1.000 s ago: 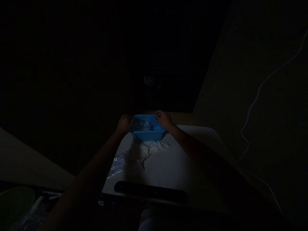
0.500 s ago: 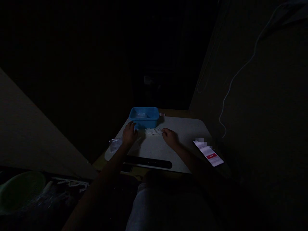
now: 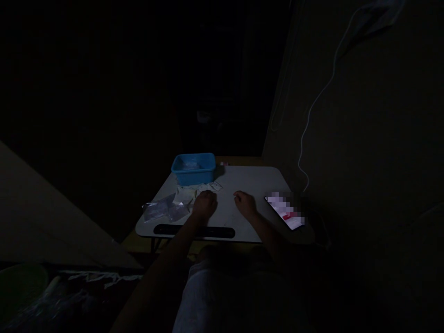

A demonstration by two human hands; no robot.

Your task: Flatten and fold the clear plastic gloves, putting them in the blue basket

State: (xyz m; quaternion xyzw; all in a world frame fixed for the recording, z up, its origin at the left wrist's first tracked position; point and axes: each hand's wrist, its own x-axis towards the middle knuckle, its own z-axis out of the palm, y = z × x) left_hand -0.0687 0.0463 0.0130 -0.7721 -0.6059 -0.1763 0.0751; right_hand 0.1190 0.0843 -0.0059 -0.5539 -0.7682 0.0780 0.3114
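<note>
Low over the middle of the white table (image 3: pixel 248 178) is my left hand (image 3: pixel 205 205), palm down. Its fingers are lost in shadow, so I cannot tell what they hold. Small pale packets (image 3: pixel 208 186) lie just beyond it, and a pale sheet-like piece (image 3: pixel 185 195) lies to its left. My right hand (image 3: pixel 244 203) is at the table's right half, its fingers curled closed and nothing visible in them. Clear plastic bags (image 3: pixel 159 209) lie at the left edge. Behind the packets stands a blue plastic basin (image 3: pixel 196 177) with something clear inside.
A lit phone (image 3: pixel 286 215) rests at the right edge of the table. Along the near edge runs a dark slot (image 3: pixel 194 231). A white cable (image 3: pixel 314 104) hangs down the right wall. On the floor at left is a green basin (image 3: pixel 22 289). The room is very dark.
My left hand has moved right and nearer, from beside the basin to in front of the packets. My right hand is now apart from the packets. The view has shifted right.
</note>
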